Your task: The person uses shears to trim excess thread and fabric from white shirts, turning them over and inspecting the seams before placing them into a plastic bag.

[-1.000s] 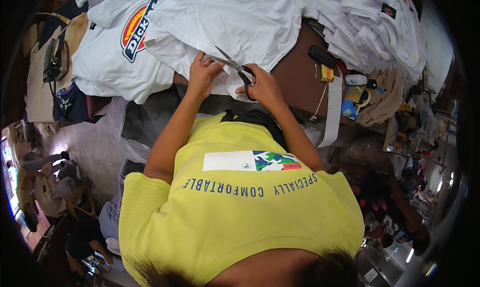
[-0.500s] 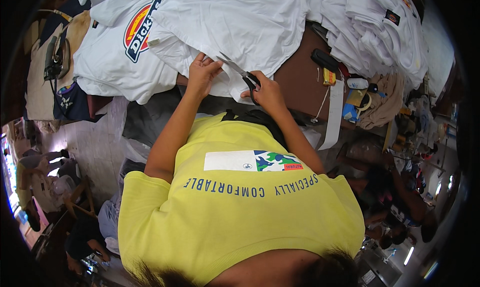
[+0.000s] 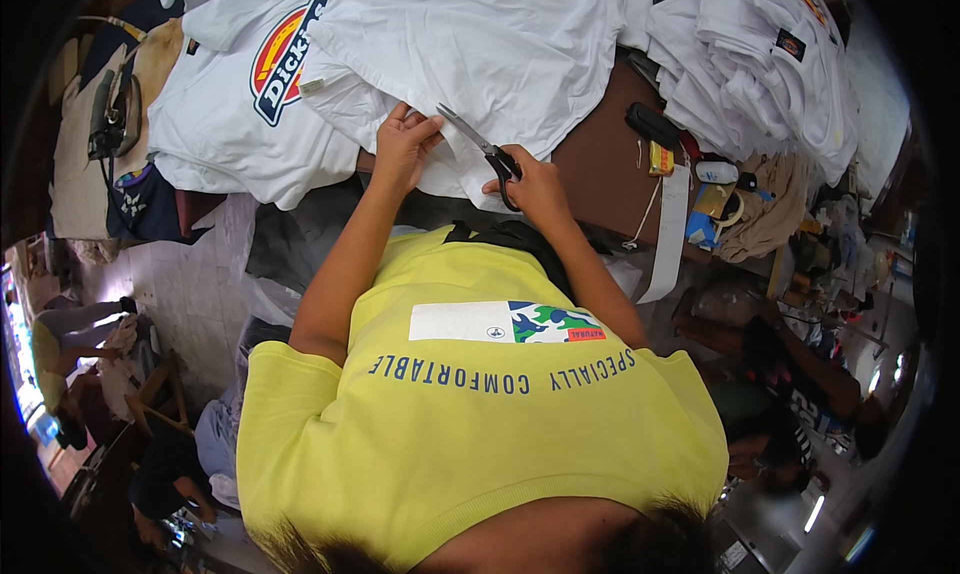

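A plain white T-shirt lies spread over the brown table, its near part hanging at the front edge. My left hand is closed with thumb and fingers pinching that shirt near its front edge. In my right hand is a pair of scissors with black handles, fingers through the loops. The blades point up and left over the white cloth, close to my left fingertips. Whether they touch the cloth cannot be told. Left of it lies another white T-shirt with a red, yellow and dark blue print.
A pile of white shirts fills the far right. On the brown table are a black case, a paper strip and a tape roll. An iron stands far left. People sit on both sides behind.
My hands and the scissors stay in nearly the same place over the shirt. The people in the background have shifted a little.
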A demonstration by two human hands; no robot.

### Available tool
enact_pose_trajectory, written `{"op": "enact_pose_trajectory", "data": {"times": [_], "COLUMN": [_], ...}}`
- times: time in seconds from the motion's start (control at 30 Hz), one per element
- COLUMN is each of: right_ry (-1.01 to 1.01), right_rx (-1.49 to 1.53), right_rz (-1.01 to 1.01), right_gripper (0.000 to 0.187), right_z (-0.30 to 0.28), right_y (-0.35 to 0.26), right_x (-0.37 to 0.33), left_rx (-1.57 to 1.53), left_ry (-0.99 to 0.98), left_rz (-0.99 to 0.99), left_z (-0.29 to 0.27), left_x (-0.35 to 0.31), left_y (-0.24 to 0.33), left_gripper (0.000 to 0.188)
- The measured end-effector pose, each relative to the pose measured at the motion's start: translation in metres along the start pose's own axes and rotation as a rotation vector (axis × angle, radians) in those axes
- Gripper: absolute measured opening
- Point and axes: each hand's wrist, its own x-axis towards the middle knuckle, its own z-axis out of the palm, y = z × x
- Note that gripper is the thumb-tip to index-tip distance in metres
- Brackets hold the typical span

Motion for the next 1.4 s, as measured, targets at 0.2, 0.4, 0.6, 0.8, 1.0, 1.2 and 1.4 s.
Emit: {"op": "enact_pose_trajectory", "data": {"times": [0.2, 0.4, 0.6, 0.8, 1.0, 1.2, 1.4], "right_ry": [0.053, 0.022, 0.021, 0.004, 0.02, 0.038, 0.035], "right_rx": [-0.097, -0.066, -0.025, 0.063, 0.063, 0.032, -0.006], "right_rz": [-0.054, -0.022, -0.029, -0.012, -0.011, -0.017, -0.049], "right_gripper": [0.069, 0.074, 0.072, 0.07, 0.066, 0.064, 0.065], "right_z": [-0.004, 0.0, 0.003, 0.006, 0.011, 0.006, -0.002], "right_y": [-0.022, -0.018, -0.01, -0.011, -0.004, -0.003, -0.019], "right_x": [0.005, 0.005, 0.003, 0.007, 0.006, 0.002, 0.011], "left_rx": [0.013, 0.123, 0.094, 0.049, 0.025, 0.056, 0.107], "left_ry": [-0.017, -0.015, -0.024, -0.053, -0.047, -0.043, -0.053], "left_rz": [0.014, -0.013, -0.011, -0.041, -0.042, -0.025, -0.004], "left_z": [0.0, 0.006, 0.006, 0.0, 0.0, 0.003, 0.003], "left_x": [-0.001, -0.006, -0.006, -0.002, -0.001, -0.002, -0.002], "left_y": [0.002, 0.007, 0.007, 0.004, 0.002, 0.003, 0.002], "left_gripper": [0.041, 0.051, 0.055, 0.056, 0.056, 0.057, 0.055]}}
